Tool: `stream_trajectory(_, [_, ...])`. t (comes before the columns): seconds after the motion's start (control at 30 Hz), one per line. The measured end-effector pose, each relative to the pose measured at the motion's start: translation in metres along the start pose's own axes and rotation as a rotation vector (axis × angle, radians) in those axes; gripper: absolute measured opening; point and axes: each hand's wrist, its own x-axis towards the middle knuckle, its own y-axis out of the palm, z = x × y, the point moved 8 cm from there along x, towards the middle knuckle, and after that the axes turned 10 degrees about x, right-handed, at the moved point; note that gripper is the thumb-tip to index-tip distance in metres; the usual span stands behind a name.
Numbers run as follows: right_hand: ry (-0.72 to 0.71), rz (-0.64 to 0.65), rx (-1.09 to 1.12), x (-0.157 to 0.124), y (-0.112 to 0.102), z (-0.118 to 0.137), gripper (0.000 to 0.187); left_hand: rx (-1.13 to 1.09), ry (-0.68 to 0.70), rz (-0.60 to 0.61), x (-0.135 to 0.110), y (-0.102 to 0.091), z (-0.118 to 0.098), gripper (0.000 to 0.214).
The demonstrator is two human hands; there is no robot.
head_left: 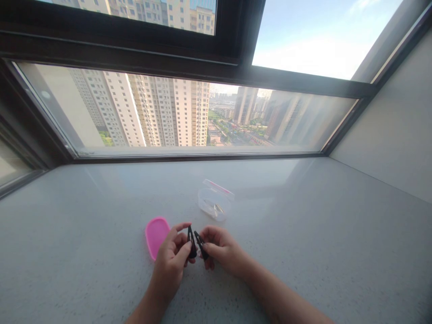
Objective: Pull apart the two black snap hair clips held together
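Observation:
Between the thumb and fingers of my left hand (172, 254) is a black snap hair clip (191, 243), its narrow tip pointing up. My right hand (221, 247) pinches another black snap hair clip (201, 245), tilted with its tip up and to the left. The two clips are close together, side by side. Partly behind my left hand lies a pink oval lid or tray (156, 236). Beyond my hands stands a clear plastic box (206, 207) with its lid raised, and a few small shiny pieces (218, 208) lie inside.
The pale speckled sill (303, 243) spreads out under everything. A dark window frame (202, 158) borders it at the back, with tall buildings outside the glass. On the right rises a white wall (394, 126).

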Motion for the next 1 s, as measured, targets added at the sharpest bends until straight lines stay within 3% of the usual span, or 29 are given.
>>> stream_trajectory(0.37, [0.009, -0.019, -0.025, -0.0002, -0.0006, -0.0005, 0.012, -0.015, -0.012, 0.024, 0.0008, 0.0012, 0.0008, 0.042])
stream_trajectory(0.77, [-0.008, 0.019, 0.104, 0.0021, -0.004, -0.0064, 0.021, 0.017, -0.014, 0.008, 0.0003, -0.0017, 0.0014, 0.056])
stream_trajectory(1.0, [-0.006, 0.025, 0.116, 0.0026, -0.0046, -0.0086, 0.021, 0.03, -0.031, 0.079, 0.0028, -0.0001, 0.0074, 0.048])
